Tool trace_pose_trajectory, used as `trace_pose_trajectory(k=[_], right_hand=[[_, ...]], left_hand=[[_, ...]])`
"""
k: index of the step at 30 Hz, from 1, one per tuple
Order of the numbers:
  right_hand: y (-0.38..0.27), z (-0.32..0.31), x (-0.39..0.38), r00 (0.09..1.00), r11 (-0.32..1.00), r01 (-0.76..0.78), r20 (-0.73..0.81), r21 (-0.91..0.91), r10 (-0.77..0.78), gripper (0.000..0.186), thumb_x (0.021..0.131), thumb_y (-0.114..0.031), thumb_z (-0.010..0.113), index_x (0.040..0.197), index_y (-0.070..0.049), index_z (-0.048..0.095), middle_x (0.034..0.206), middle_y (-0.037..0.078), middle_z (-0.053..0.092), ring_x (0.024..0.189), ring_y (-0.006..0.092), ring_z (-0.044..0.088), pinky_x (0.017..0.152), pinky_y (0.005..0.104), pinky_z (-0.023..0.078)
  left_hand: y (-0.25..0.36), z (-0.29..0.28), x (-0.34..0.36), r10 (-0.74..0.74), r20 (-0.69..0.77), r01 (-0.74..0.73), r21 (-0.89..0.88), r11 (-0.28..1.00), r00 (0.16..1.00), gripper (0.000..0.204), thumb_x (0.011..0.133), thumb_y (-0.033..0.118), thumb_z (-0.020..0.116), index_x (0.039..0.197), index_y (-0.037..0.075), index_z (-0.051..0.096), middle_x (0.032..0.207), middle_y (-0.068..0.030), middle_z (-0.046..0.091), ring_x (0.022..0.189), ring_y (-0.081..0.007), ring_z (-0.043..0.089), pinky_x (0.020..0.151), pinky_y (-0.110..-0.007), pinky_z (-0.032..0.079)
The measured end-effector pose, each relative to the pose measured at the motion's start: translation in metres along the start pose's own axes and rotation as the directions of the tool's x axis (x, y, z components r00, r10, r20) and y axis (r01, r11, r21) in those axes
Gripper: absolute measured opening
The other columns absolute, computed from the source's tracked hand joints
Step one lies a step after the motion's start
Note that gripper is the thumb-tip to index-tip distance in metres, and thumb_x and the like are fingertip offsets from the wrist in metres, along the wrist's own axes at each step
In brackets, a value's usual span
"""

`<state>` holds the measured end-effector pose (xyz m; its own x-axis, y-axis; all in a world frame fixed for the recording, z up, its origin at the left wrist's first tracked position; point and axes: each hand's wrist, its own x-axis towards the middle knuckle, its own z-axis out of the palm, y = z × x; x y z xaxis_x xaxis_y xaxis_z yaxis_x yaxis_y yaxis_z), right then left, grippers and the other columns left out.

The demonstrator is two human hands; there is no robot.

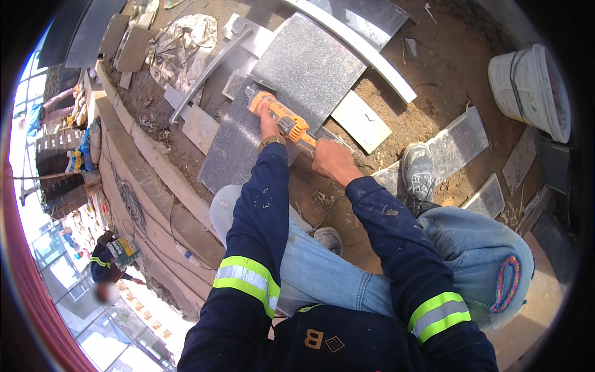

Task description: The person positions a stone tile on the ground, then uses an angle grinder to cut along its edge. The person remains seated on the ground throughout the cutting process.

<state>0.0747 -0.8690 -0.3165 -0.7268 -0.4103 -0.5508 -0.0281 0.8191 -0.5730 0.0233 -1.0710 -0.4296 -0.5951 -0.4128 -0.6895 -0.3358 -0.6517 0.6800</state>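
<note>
An orange angle grinder [282,116] is held in both hands over dark stone slabs. My left hand [268,126] wraps round its front end, near the head. My right hand [334,160] is closed on the rear end, by the cord side. The grinder's head lies by the lower corner of a large speckled grey slab [310,65], above a second dark slab [232,146]. The disc is hard to make out, and I cannot tell whether it touches the stone.
A long metal straightedge [365,49] lies across the far slabs. A white bucket [524,93] stands at the right. A pale tile piece [362,121] lies beside the large slab. My shoe [418,170] rests near more offcuts. A crumpled sheet [183,49] and a coiled cable [130,201] are leftward; another person [105,260] is farther off.
</note>
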Motion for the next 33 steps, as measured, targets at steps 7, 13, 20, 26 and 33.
trace_pose_trajectory(k=[7,13,20,26,33], right_hand=[[0.005,0.004,0.006,1.0,1.0,0.003,0.013,-0.006,-0.003,0.024,0.077,-0.01,0.056,0.094,0.007,0.06,0.088,0.028,0.067,0.085,0.0417,0.067,0.074,0.0476,0.054],[0.003,0.006,0.009,1.0,1.0,0.009,0.013,-0.004,-0.009,0.025,0.078,-0.01,0.056,0.096,0.007,0.06,0.09,0.028,0.067,0.087,0.0415,0.067,0.075,0.0474,0.054],[0.001,-0.002,0.005,0.998,1.0,-0.021,0.051,0.01,0.02,0.026,0.078,-0.01,0.055,0.098,0.006,0.061,0.093,0.028,0.067,0.089,0.0412,0.067,0.077,0.0468,0.054],[-0.001,-0.001,0.003,1.0,1.0,-0.012,0.028,-0.004,0.012,0.027,0.078,-0.01,0.055,0.098,0.007,0.061,0.092,0.028,0.068,0.088,0.0412,0.068,0.076,0.0471,0.054],[-0.003,-0.005,-0.002,0.999,1.0,0.001,0.038,-0.007,-0.001,0.028,0.077,-0.009,0.056,0.099,0.008,0.061,0.092,0.029,0.067,0.088,0.0419,0.067,0.076,0.0474,0.054]], left_hand=[[0.0,0.007,-0.007,-0.013,-0.005,0.013,-0.002,1.0,1.0,0.062,0.09,0.057,0.053,0.127,0.007,0.052,0.108,-0.0125,0.062,0.093,-0.0313,0.065,0.083,-0.048,0.054],[0.006,0.008,-0.007,-0.01,-0.028,0.01,0.006,1.0,1.0,0.06,0.09,0.056,0.053,0.126,0.008,0.052,0.107,-0.012,0.062,0.092,-0.0314,0.066,0.082,-0.048,0.054],[0.006,0.016,-0.02,-0.034,-0.033,0.035,0.012,0.999,0.999,0.068,0.089,0.056,0.057,0.13,0.003,0.051,0.113,-0.013,0.062,0.095,-0.0298,0.066,0.082,-0.044,0.055],[0.004,0.007,-0.01,-0.014,-0.014,0.014,-0.008,1.0,1.0,0.069,0.089,0.057,0.056,0.13,0.002,0.051,0.114,-0.0133,0.062,0.095,-0.0303,0.066,0.083,-0.044,0.054],[0.0,0.001,-0.002,-0.006,-0.003,0.006,-0.011,1.0,1.0,0.06,0.091,0.056,0.052,0.127,0.008,0.053,0.109,-0.0124,0.063,0.094,-0.0324,0.066,0.083,-0.048,0.054]])
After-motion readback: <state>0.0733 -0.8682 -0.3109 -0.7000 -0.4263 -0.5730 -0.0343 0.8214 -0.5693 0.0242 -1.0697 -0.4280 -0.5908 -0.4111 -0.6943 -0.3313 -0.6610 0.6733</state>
